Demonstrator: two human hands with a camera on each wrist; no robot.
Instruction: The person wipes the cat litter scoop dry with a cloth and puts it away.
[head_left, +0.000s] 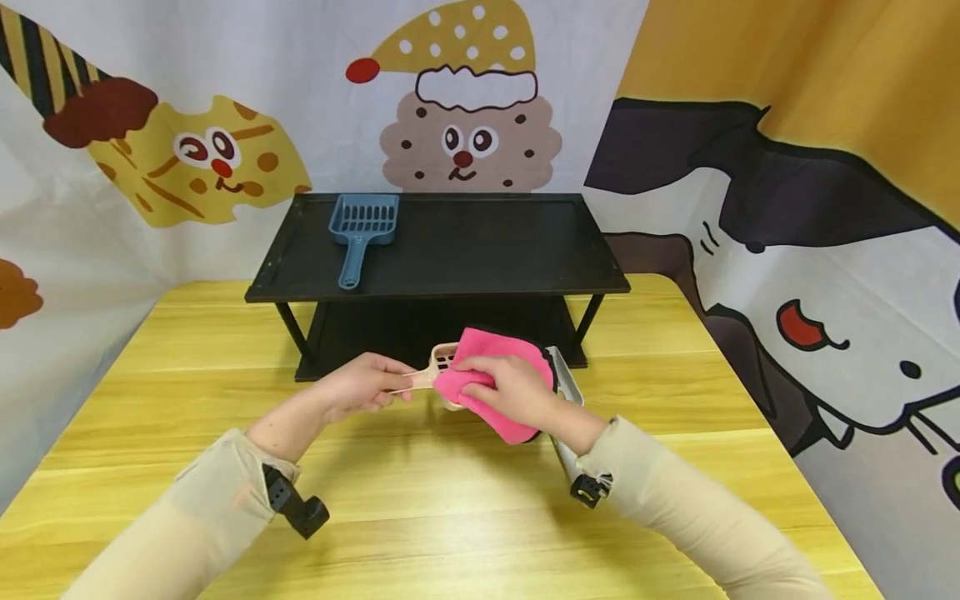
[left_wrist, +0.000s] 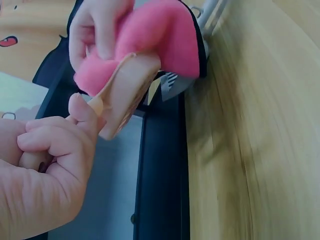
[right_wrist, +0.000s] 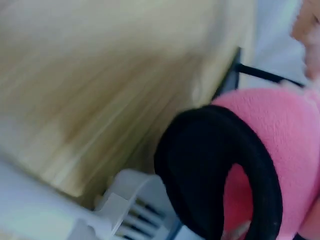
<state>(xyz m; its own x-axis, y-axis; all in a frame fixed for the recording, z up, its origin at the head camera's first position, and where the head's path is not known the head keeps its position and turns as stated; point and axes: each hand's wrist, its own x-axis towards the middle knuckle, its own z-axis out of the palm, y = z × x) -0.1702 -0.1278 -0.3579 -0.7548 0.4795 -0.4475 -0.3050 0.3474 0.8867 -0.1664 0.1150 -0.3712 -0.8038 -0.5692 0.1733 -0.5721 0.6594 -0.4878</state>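
My left hand point(head_left: 367, 385) grips the handle of a beige slotted litter scoop point(head_left: 441, 357), held over the table near the shelf. Its shallow side wall shows in the left wrist view, where the scoop head point(left_wrist: 131, 87) is tilted against pink cloth. My right hand point(head_left: 517, 390) holds this pink cloth point(head_left: 513, 429), which has a black edge, bunched over the scoop's head and hiding most of it. A black band point(right_wrist: 210, 120) borders the cloth in the right wrist view. Behind the cloth, a light grey slotted scoop point(head_left: 566, 379) is partly covered by the right hand and forearm.
A black two-level shelf point(head_left: 480, 250) stands at the back of the wooden table point(head_left: 427, 533). On its top board lies a blue slotted scoop point(head_left: 363, 225), handle toward me. A printed cartoon curtain point(head_left: 322, 100) hangs behind and at both sides.
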